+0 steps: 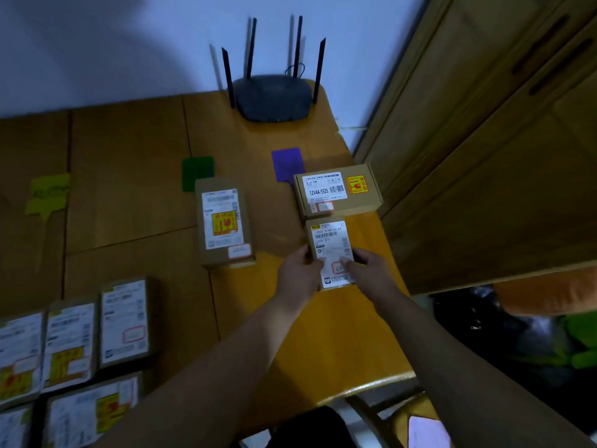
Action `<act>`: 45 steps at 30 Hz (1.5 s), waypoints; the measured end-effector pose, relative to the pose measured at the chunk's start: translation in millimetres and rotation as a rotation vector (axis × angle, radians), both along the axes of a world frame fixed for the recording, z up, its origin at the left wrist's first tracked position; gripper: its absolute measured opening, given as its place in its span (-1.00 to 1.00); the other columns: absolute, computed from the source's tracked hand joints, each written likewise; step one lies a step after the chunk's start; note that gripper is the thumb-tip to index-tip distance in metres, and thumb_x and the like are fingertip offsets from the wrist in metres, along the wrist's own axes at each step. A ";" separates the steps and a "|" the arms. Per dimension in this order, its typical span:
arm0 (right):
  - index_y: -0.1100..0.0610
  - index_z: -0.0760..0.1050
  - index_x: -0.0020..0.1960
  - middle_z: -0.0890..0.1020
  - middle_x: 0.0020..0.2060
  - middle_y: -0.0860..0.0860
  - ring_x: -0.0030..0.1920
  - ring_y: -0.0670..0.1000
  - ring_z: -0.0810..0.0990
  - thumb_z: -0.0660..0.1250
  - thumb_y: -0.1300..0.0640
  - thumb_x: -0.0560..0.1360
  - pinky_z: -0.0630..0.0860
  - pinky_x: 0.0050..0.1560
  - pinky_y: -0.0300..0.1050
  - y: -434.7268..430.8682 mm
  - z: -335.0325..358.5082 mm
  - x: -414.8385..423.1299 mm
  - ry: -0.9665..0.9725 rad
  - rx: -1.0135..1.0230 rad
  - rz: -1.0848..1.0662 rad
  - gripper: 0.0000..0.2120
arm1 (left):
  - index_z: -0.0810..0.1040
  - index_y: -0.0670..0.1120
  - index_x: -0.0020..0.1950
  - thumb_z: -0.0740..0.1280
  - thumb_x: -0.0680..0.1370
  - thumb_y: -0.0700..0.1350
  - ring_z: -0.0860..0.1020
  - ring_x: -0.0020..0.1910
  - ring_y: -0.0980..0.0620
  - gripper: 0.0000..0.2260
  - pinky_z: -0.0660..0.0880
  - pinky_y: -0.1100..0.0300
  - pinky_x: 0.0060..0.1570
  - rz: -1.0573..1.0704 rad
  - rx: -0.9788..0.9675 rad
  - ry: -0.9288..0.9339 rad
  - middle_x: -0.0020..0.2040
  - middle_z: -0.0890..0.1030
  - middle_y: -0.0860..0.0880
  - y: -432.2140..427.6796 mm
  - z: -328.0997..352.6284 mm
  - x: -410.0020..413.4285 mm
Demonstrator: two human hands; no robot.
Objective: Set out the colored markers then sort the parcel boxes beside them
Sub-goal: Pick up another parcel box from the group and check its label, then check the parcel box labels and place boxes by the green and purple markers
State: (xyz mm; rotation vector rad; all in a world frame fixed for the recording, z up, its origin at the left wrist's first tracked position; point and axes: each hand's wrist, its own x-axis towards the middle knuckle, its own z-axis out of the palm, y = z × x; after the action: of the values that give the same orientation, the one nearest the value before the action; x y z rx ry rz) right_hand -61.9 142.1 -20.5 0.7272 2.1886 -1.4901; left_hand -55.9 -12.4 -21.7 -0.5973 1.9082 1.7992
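Observation:
Three flat markers lie on the wooden table [339, 344]: a yellow-green marker [48, 194] at the left, a green marker [197, 171] in the middle and a purple marker [287, 163] toward the right. One labelled parcel box [223, 221] sits just below the green marker. A wider box [337, 190] rests right below the purple one. Both hands grip a smaller box [331, 250] directly in front of that wide box: my left hand [298, 273] on its left edge, my right hand [371, 274] on its right edge.
Several more labelled boxes [74, 347] are grouped at the table's front left. A black router [273, 97] with antennas stands at the back by the wall. A wooden cabinet [500, 140] rises close on the right. The table's right edge runs just beside the held box.

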 end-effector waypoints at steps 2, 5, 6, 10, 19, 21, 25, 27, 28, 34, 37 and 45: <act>0.14 0.60 0.38 0.73 0.18 0.11 0.07 0.12 0.74 0.38 0.15 0.64 0.67 0.18 0.18 8.9 -15.2 -11.2 -0.017 0.010 0.000 -0.68 | 0.61 -0.13 0.36 0.31 0.65 -0.25 0.71 0.11 -0.13 -0.72 0.66 -0.09 0.12 0.017 0.040 -0.033 0.23 0.70 -0.13 8.6 -10.1 -10.8; 0.11 0.61 0.37 0.74 0.16 0.08 0.07 0.12 0.74 0.38 0.13 0.64 0.67 0.18 0.20 15.3 -28.2 -22.4 -0.039 0.005 0.010 -0.69 | 0.61 -0.09 0.35 0.31 0.66 -0.23 0.70 0.10 -0.10 -0.73 0.66 -0.09 0.11 0.018 0.044 -0.066 0.26 0.69 -0.12 13.2 -20.4 -22.6; 0.12 0.62 0.35 0.75 0.14 0.07 0.06 0.11 0.74 0.39 0.12 0.63 0.67 0.17 0.20 16.3 -30.2 -25.0 -0.039 0.008 0.016 -0.70 | 0.61 -0.04 0.32 0.31 0.66 -0.21 0.71 0.04 -0.02 -0.75 0.68 -0.02 0.03 0.016 0.040 -0.075 0.25 0.69 -0.08 13.4 -21.3 -24.8; 0.12 0.63 0.31 0.74 0.14 0.08 0.09 0.14 0.73 0.41 0.08 0.62 0.65 0.18 0.23 18.9 -32.0 -32.0 -0.051 -0.002 0.027 -0.71 | 0.52 -0.01 0.44 0.32 0.68 -0.18 0.64 -0.09 0.18 -0.67 0.56 0.36 -0.36 0.059 0.054 -0.136 0.21 0.65 0.00 12.1 -24.0 -30.4; 0.04 0.67 0.10 0.68 -0.15 -0.01 -0.14 -0.07 0.62 0.48 0.04 0.53 0.52 -0.15 -0.14 -25.4 11.2 -31.8 0.355 0.099 -0.051 -0.83 | 0.52 -0.03 0.44 0.35 0.65 -0.21 0.58 0.24 -0.05 -0.64 0.55 -0.02 0.20 0.152 0.030 -0.032 0.16 0.64 0.00 -41.6 22.3 -24.7; 0.11 0.69 0.07 0.66 -0.25 -0.03 -0.21 -0.06 0.61 0.50 0.11 0.53 0.52 -0.15 -0.08 -61.4 25.9 -31.3 0.314 -0.050 0.045 -0.86 | 0.57 -0.04 0.37 0.36 0.64 -0.20 0.62 0.21 -0.06 -0.71 0.56 0.03 0.15 0.155 0.007 0.015 0.13 0.66 -0.02 -71.0 37.9 -13.7; 0.23 0.68 0.09 0.63 -0.30 0.00 -0.24 -0.07 0.59 0.49 0.16 0.55 0.51 -0.12 -0.11 -148.4 49.8 -13.5 0.213 -0.286 0.271 -0.83 | 0.65 -0.03 0.27 0.37 0.64 -0.14 0.69 0.09 -0.04 -0.78 0.57 0.03 0.04 0.233 -0.053 0.102 0.10 0.74 -0.07 -139.2 63.8 21.0; 0.23 0.66 0.12 0.68 -0.21 0.07 -0.16 -0.01 0.63 0.47 0.13 0.58 0.56 -0.06 -0.05 -189.0 57.2 1.5 0.166 -0.336 0.379 -0.80 | 0.65 -0.05 0.27 0.36 0.65 -0.13 0.69 0.13 -0.05 -0.78 0.56 0.00 0.05 0.287 -0.102 0.108 0.10 0.74 -0.06 -176.3 70.9 41.9; 0.23 0.66 0.14 0.70 -0.15 0.14 -0.13 0.04 0.65 0.47 0.12 0.58 0.59 -0.03 -0.01 -208.9 59.3 9.4 0.144 -0.341 0.420 -0.78 | 0.64 -0.06 0.28 0.35 0.65 -0.13 0.68 0.16 -0.08 -0.78 0.55 -0.01 0.05 0.319 -0.120 0.099 0.13 0.73 -0.09 -195.7 73.2 53.6; 0.16 0.62 0.21 0.68 -0.04 0.13 -0.07 0.06 0.64 0.44 0.11 0.59 0.59 -0.01 0.04 -306.7 41.0 60.6 -0.009 -0.215 0.568 -0.77 | 0.66 0.04 0.25 0.38 0.63 -0.01 0.68 0.12 0.05 -0.79 0.62 0.07 0.03 0.442 -0.165 0.029 0.12 0.73 0.01 -307.7 69.8 131.9; 0.05 0.54 0.30 0.62 -0.02 0.00 -0.02 0.05 0.64 0.44 0.05 0.60 0.59 -0.03 0.04 -335.8 23.5 83.3 -0.018 -0.110 0.553 -0.70 | 0.59 0.04 0.36 0.36 0.64 -0.01 0.66 0.12 0.04 -0.71 0.57 0.14 -0.04 0.465 -0.188 -0.019 0.17 0.68 -0.01 -351.5 57.8 156.7; 0.05 0.51 0.36 0.58 0.19 0.10 0.05 0.07 0.61 0.44 0.08 0.56 0.54 -0.24 -0.12 -362.8 -3.4 115.4 0.157 0.202 0.312 -0.61 | 0.45 0.05 0.50 0.34 0.65 -0.02 0.61 0.16 -0.04 -0.60 0.57 -0.15 0.24 0.279 -0.131 -0.103 0.21 0.62 -0.07 -405.0 36.2 173.8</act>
State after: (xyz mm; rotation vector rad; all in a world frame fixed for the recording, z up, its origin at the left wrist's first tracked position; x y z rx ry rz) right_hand 53.5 -220.7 -23.9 0.3141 2.4603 -1.2174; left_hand 117.9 -417.3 14.4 -1.0264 1.9610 1.7744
